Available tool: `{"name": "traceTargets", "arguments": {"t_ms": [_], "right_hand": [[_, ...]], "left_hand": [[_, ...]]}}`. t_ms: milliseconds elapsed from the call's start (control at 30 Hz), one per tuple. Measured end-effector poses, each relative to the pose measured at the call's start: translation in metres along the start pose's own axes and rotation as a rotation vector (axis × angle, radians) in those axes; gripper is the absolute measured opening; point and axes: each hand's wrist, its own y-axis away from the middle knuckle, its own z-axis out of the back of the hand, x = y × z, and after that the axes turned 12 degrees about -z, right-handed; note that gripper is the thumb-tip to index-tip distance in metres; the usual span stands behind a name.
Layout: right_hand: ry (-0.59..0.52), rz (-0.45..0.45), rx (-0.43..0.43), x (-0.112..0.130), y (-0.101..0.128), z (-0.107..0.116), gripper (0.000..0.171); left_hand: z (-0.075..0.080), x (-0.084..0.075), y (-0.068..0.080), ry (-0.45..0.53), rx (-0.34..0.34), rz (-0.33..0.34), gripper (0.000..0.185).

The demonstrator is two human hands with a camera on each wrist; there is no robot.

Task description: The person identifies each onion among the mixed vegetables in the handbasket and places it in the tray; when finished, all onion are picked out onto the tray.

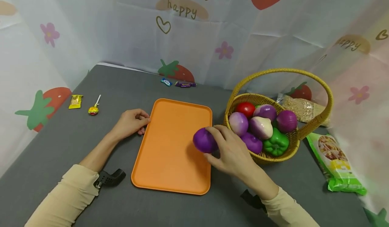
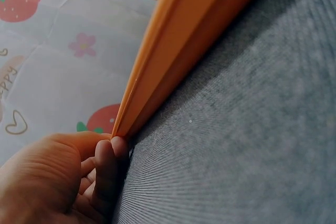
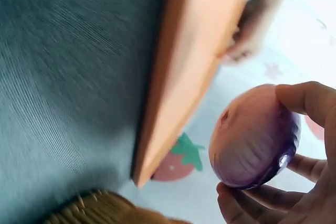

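Note:
My right hand (image 1: 229,151) grips a round purple onion (image 1: 205,140) above the right side of an orange tray (image 1: 170,146). In the right wrist view, the onion (image 3: 252,140) shows a paler side with faint lines, held between the thumb and curled fingers. At the tray's left edge, my left hand (image 1: 131,123) pinches the rim; its thumb and fingertips meet on the tray edge (image 2: 157,51) in the left wrist view. Right of the tray stands a wicker basket (image 1: 293,152) holding several onions, a red tomato (image 1: 245,109) and a green bell pepper (image 1: 276,142).
A yellow-wrapped sweet (image 1: 75,101) and a lollipop (image 1: 93,110) lie at the left. Behind the tray are a blue sweet (image 1: 166,82) and a purple-wrapped candy (image 1: 185,84). A bag of grain (image 1: 304,108) and a green food packet (image 1: 335,162) lie right of the basket.

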Motion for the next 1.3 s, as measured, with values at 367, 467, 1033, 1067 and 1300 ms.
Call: {"name": "traceTargets", "arguments": {"t_ms": [367, 467, 1033, 1067, 1300], "right_hand": [[0.082, 0.044, 0.073, 0.01, -0.01, -0.033, 0.068], [0.085, 0.04, 0.1, 0.01, -0.009, -0.038, 0.068], [0.102, -0.014, 0.195, 0.01, -0.007, -0.031, 0.084], [0.111, -0.01, 0.186, 0.009, -0.007, -0.029, 0.085], [0.09, -0.029, 0.082, 0.002, -0.003, -0.012, 0.071]], "left_hand": [[-0.001, -0.001, 0.006, 0.005, -0.001, -0.005, 0.024], [-0.002, -0.002, 0.007, 0.005, -0.002, -0.006, 0.023], [-0.001, -0.002, 0.003, -0.017, 0.009, 0.0, 0.026], [0.0, -0.002, 0.002, -0.018, 0.008, -0.001, 0.025], [-0.001, -0.001, 0.0, -0.021, 0.014, -0.018, 0.024]]}}
